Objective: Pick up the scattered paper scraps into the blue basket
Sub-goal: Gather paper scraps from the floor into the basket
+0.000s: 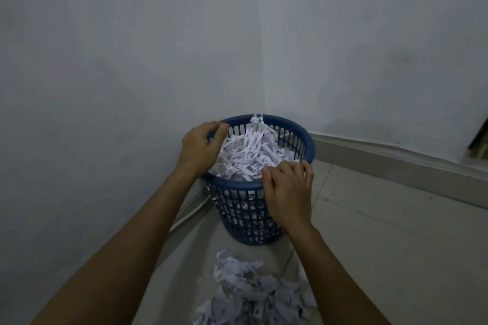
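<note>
— Well, nearest us, short of the blue basket [260, 187], a heap of loose scraps [253, 295] lies on the floor tiles [390, 232], not yet gathered.

— And the 2 hands?

— Right hand [286, 190] is at the basket's near rim, fingers curled together over the edge; left hand [200, 146] at its left rim, fingers bent into the mound of shreds [250, 150].

— Risk?

— That mound peaks above the far rim. Pressing unevenly may tip the basket or spill strips over the far side, toward the wall corner [260, 60].

Head-worn camera looks forward and down, close over a room corner
</note>
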`<state>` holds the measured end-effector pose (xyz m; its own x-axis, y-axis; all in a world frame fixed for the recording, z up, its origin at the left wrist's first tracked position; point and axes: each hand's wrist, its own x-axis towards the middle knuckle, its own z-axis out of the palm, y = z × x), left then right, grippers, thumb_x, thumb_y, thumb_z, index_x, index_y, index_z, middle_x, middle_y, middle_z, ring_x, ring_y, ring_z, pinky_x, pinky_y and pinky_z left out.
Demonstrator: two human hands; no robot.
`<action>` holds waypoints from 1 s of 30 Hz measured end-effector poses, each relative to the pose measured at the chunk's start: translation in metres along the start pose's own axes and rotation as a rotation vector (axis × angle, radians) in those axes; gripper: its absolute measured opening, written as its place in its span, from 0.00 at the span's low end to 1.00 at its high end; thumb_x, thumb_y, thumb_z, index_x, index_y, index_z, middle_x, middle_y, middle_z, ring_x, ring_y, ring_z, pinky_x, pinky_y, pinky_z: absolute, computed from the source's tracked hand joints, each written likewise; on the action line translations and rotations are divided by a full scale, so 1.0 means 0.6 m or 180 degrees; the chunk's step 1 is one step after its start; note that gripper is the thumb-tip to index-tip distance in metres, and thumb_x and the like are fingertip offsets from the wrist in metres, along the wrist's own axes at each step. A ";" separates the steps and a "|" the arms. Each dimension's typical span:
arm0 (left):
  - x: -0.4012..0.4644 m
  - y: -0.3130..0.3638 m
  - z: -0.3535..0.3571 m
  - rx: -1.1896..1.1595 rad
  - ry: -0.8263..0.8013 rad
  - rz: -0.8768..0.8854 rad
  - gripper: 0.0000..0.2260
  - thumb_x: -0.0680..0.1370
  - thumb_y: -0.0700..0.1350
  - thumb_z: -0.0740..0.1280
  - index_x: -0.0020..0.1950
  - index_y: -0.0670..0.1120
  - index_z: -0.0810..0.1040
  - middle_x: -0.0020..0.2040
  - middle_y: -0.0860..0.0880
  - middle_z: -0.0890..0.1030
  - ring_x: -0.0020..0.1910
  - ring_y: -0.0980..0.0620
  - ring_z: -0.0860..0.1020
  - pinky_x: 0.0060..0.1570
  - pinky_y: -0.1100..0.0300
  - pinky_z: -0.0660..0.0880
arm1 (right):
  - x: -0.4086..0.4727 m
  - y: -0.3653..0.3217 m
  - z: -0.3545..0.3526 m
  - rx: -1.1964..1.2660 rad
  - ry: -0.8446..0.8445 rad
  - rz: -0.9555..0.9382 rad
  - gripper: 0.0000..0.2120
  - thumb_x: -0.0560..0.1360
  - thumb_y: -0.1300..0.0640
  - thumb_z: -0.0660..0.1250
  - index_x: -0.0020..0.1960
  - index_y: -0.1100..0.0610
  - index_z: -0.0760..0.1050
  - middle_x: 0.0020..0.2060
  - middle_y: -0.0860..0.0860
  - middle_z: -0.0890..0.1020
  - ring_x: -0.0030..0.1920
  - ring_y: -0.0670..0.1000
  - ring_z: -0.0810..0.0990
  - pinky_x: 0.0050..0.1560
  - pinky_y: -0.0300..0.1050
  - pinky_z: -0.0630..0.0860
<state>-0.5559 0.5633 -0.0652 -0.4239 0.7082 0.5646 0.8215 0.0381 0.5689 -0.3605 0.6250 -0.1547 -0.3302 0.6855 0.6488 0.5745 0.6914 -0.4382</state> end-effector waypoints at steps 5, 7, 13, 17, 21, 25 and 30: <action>-0.127 -0.056 -0.025 0.0728 0.0249 0.0250 0.17 0.80 0.55 0.62 0.67 0.51 0.75 0.57 0.47 0.74 0.57 0.49 0.73 0.59 0.47 0.70 | -0.013 -0.020 0.000 -0.0156 -0.0081 -0.0148 0.22 0.82 0.40 0.53 0.43 0.51 0.79 0.41 0.47 0.76 0.51 0.53 0.73 0.70 0.58 0.61; -0.184 -0.071 -0.022 0.0780 0.0333 0.0081 0.21 0.79 0.54 0.63 0.70 0.49 0.71 0.60 0.46 0.72 0.60 0.48 0.71 0.62 0.49 0.67 | -0.017 -0.031 0.003 -0.0231 -0.0058 -0.0206 0.23 0.81 0.36 0.55 0.44 0.50 0.80 0.42 0.49 0.77 0.52 0.54 0.73 0.71 0.58 0.60; -0.386 -0.122 0.000 0.0245 0.0159 -0.0797 0.24 0.80 0.57 0.59 0.73 0.47 0.69 0.64 0.47 0.71 0.64 0.48 0.71 0.66 0.51 0.68 | -0.016 -0.041 0.000 -0.0430 -0.0223 -0.0138 0.27 0.80 0.33 0.52 0.47 0.52 0.80 0.46 0.52 0.79 0.56 0.57 0.73 0.71 0.61 0.59; -0.537 -0.163 0.009 0.0360 -0.0102 -0.1365 0.26 0.79 0.62 0.58 0.73 0.50 0.67 0.68 0.48 0.71 0.68 0.49 0.70 0.68 0.41 0.67 | -0.019 -0.045 -0.002 -0.0487 -0.0358 -0.0079 0.30 0.80 0.32 0.50 0.49 0.53 0.80 0.50 0.54 0.79 0.59 0.59 0.72 0.72 0.62 0.58; -0.665 -0.177 0.009 0.0989 -0.0551 -0.2167 0.40 0.72 0.74 0.50 0.78 0.54 0.59 0.79 0.48 0.59 0.79 0.45 0.53 0.76 0.41 0.44 | -0.023 -0.056 -0.002 -0.0528 -0.0401 -0.0029 0.32 0.78 0.29 0.51 0.50 0.55 0.80 0.52 0.54 0.78 0.61 0.59 0.70 0.73 0.61 0.56; -0.743 -0.164 0.017 0.1687 -0.1103 -0.2201 0.49 0.67 0.81 0.44 0.81 0.55 0.44 0.81 0.50 0.44 0.80 0.46 0.41 0.76 0.43 0.37 | -0.026 -0.065 -0.002 -0.0533 -0.0334 -0.0039 0.32 0.78 0.27 0.52 0.48 0.54 0.79 0.50 0.53 0.78 0.60 0.58 0.70 0.73 0.61 0.56; -0.713 -0.152 0.056 0.1619 -0.1098 -0.1879 0.52 0.68 0.82 0.51 0.81 0.53 0.40 0.81 0.47 0.40 0.80 0.47 0.40 0.76 0.43 0.39 | -0.025 -0.059 -0.002 -0.0548 -0.0305 -0.0095 0.32 0.78 0.28 0.52 0.48 0.54 0.79 0.50 0.53 0.78 0.59 0.58 0.70 0.72 0.61 0.57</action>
<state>-0.4369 0.2807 -0.3787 -0.7645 0.6446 -0.0009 0.6087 0.7223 0.3282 -0.3750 0.5900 -0.1482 -0.4141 0.6895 0.5943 0.6801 0.6683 -0.3014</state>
